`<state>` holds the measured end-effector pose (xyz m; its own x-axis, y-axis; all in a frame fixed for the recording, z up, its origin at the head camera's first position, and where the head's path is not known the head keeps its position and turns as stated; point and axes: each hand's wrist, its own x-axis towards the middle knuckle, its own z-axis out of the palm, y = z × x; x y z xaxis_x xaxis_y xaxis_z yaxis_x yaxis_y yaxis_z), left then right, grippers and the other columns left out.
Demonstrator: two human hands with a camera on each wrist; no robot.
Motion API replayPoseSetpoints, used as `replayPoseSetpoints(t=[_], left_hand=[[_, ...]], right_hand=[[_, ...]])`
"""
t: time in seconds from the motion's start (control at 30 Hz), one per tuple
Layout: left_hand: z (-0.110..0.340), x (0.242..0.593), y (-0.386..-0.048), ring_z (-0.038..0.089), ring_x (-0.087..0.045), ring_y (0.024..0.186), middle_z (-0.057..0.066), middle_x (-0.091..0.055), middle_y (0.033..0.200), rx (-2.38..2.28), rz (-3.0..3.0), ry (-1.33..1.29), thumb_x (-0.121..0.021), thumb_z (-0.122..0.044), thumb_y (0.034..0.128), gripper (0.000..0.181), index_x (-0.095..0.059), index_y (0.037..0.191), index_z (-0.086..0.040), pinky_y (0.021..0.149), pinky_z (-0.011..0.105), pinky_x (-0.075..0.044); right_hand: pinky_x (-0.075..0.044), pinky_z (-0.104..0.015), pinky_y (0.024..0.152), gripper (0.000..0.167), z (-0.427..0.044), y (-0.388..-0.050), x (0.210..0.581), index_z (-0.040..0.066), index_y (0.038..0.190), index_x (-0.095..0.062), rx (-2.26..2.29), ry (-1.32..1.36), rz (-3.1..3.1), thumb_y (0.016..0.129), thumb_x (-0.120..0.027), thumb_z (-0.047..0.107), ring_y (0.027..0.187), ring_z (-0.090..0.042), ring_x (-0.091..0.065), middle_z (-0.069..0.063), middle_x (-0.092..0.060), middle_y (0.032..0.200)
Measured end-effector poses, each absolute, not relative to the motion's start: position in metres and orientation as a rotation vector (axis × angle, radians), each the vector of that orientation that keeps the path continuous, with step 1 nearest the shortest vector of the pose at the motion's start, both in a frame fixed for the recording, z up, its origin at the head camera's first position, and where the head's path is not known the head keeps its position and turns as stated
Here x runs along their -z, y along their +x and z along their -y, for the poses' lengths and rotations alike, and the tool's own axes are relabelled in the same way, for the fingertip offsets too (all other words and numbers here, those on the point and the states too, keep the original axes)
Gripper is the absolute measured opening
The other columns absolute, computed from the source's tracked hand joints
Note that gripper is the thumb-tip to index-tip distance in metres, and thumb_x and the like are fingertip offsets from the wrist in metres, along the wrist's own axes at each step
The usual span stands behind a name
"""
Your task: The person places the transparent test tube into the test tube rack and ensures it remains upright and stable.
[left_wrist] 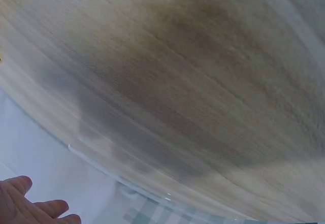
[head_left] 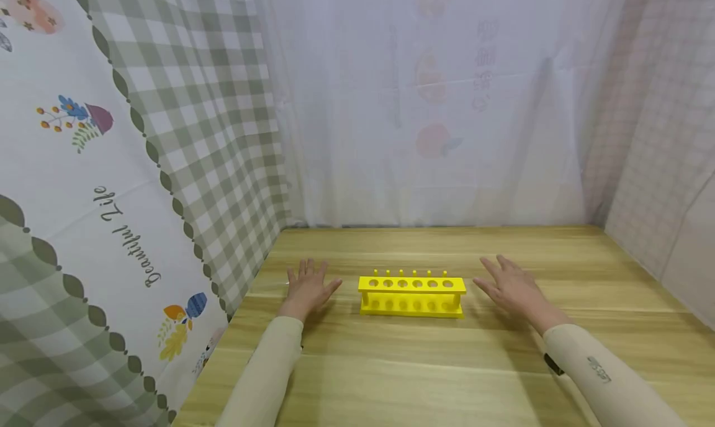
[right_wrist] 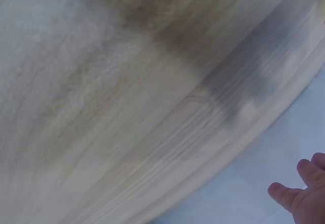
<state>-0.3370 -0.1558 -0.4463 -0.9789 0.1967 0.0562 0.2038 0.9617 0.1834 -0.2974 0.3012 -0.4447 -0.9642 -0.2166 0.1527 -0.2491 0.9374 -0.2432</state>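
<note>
On the wooden table (head_left: 424,377), I see the yellow rack (head_left: 411,290) standing upright between the left hand (head_left: 307,292) and the right hand (head_left: 515,293), perhaps so that either reaches it easily. Both hands are empty, fingers spread, not touching it.

Yellow rack (head_left: 411,285), green-white checked cloth (head_left: 195,73), cream sleeves (head_left: 265,371)

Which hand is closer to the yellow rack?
Right hand, slightly: in the head view, it's just right of the yellow rack. The left hand is left of it, across a wider gap.
</note>
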Motion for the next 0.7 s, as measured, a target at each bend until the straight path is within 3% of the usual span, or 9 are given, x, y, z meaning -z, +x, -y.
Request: replayPoseSetpoints(t=[0.7], left_hand=[[0.155,0.442,-0.337,0.045,-0.026,0.143,0.026,-0.032,0.154,0.318,3.033,-0.342,-0.045,-0.053,0.1022,0.065,-0.040,0.152,-0.011,0.110,0.071,-0.017]], right_hand=[[-0.029,-0.072,0.102,0.059,-0.283,-0.290,0.438,0.002,0.148,-0.043,-0.537,0.570,2.821,0.104,-0.049,0.042,0.131,-0.057,-0.036,-0.034,-0.033,0.149]])
